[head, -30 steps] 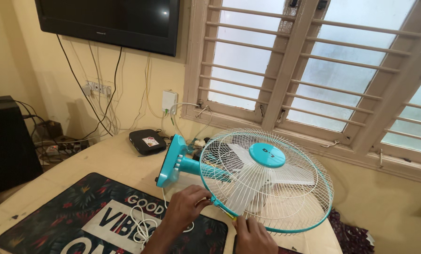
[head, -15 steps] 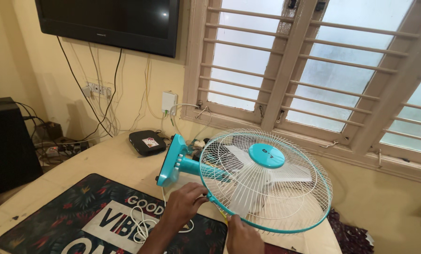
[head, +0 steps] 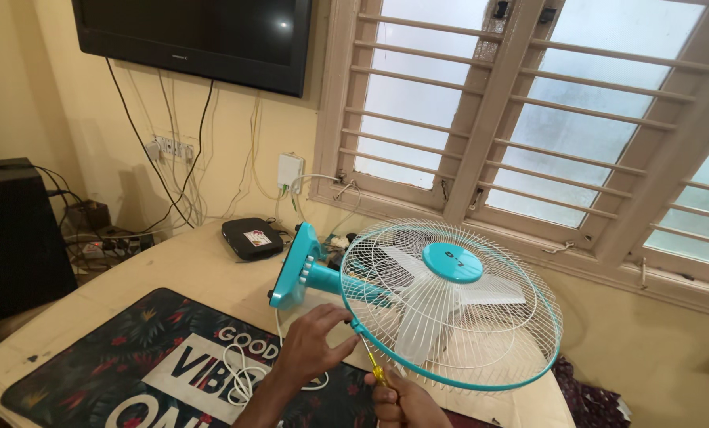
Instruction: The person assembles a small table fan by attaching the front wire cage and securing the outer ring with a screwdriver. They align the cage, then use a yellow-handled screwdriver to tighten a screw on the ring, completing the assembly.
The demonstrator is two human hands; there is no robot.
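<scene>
Fingers (head: 332, 321) apparently on teal fan guard (head: 449, 305) rim.

Dark flat screen (head: 204, 36) on wall above my table, off, small label (head: 256, 238) white and red on black box (head: 250, 238) below it, dark floral mat (head: 132, 364) with white panel of lettering under my left hand (head: 311, 349).

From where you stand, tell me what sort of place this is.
Probably a room in a home. A flat television hangs on the wall beside a barred window, and a teal table fan lies on a table with a printed mat.
</scene>
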